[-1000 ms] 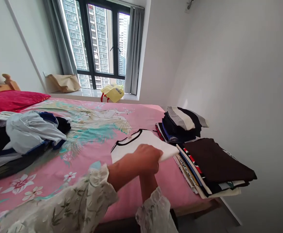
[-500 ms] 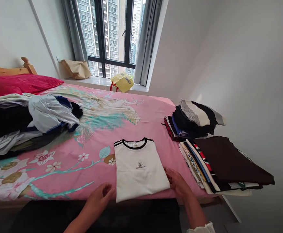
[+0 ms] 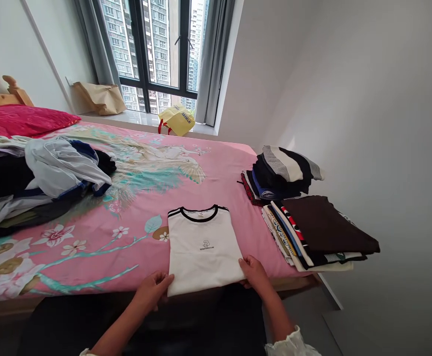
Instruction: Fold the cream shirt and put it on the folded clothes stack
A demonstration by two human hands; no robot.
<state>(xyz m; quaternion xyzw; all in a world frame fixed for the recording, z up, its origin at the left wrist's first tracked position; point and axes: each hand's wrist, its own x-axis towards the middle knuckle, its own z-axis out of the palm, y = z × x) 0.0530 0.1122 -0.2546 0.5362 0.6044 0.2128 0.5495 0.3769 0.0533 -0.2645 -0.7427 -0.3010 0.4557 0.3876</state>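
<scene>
A folded white T-shirt (image 3: 203, 247) with a black collar trim and a small chest logo lies on the pink floral bedspread (image 3: 134, 198) near the bed's front edge. My left hand (image 3: 154, 289) grips its lower left corner, fingers curled on the cloth. My right hand (image 3: 253, 273) holds the lower right corner the same way. Both forearms reach up from the bottom of the view.
Right of the shirt lies a stack of folded clothes (image 3: 320, 235) topped by a dark brown piece, with a second dark folded stack (image 3: 280, 173) behind it. A heap of unfolded clothes (image 3: 41, 180) covers the bed's left side. A red pillow (image 3: 19, 120) lies at the head. The white wall (image 3: 367, 123) runs close along the right.
One second ago my arms were crossed over the shirt. They have since drawn back to its lower corners, and both hands have closed on the hem. The view shifted slightly.
</scene>
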